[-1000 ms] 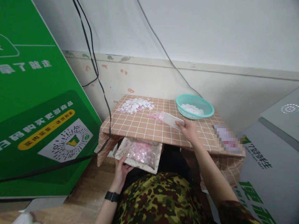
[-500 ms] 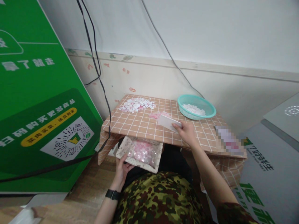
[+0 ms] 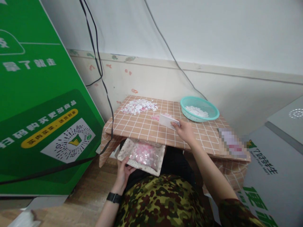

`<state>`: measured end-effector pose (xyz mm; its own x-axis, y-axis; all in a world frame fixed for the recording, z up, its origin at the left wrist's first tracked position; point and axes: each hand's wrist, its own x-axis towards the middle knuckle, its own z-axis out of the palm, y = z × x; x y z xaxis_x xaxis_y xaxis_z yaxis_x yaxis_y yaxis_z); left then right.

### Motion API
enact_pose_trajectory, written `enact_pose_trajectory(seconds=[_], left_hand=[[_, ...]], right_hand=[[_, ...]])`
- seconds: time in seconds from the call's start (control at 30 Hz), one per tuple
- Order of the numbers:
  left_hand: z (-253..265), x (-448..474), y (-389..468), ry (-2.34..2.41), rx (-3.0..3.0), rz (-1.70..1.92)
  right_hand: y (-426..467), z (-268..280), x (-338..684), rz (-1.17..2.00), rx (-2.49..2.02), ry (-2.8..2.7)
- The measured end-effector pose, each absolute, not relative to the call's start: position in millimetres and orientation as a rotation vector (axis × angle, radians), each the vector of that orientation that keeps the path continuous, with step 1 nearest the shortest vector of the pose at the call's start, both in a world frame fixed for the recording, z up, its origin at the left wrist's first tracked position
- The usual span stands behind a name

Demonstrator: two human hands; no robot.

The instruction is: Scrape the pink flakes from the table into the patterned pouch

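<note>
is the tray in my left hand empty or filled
Not empty: the rectangular cream patterned tray holds glossy pink and whitish pieces across its middle.

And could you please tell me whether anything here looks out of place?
Yes, the black cable strays in front of the left corner of the checked tablecloth and the green panel, which looks untidy. The heap of white and pink pieces lies loose on the tablecloth; I cannot tell whether it spilled.

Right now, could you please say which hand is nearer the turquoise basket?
The right hand, on the turquoise basket's near side; the left hand is farther away, holding the tray.
</note>
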<state>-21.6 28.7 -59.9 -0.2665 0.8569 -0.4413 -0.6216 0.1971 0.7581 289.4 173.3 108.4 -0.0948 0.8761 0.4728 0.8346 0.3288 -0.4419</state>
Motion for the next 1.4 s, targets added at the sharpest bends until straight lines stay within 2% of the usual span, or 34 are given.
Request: enact_pose_trajectory(seconds=[0.43, 0.93, 1.4], left_hand=[[-60, -20, 29, 1.146, 0.263, 1.465], [-62, -21, 28, 1.136, 0.292, 1.470], [-54, -20, 26, 1.133, 0.289, 1.471]], right_hand=[[157, 108, 306, 0.125, -1.516, -1.836], [140, 108, 295, 0.366, -1.423, -1.821], [122, 95, 270, 0.353, -1.399, -1.865]])
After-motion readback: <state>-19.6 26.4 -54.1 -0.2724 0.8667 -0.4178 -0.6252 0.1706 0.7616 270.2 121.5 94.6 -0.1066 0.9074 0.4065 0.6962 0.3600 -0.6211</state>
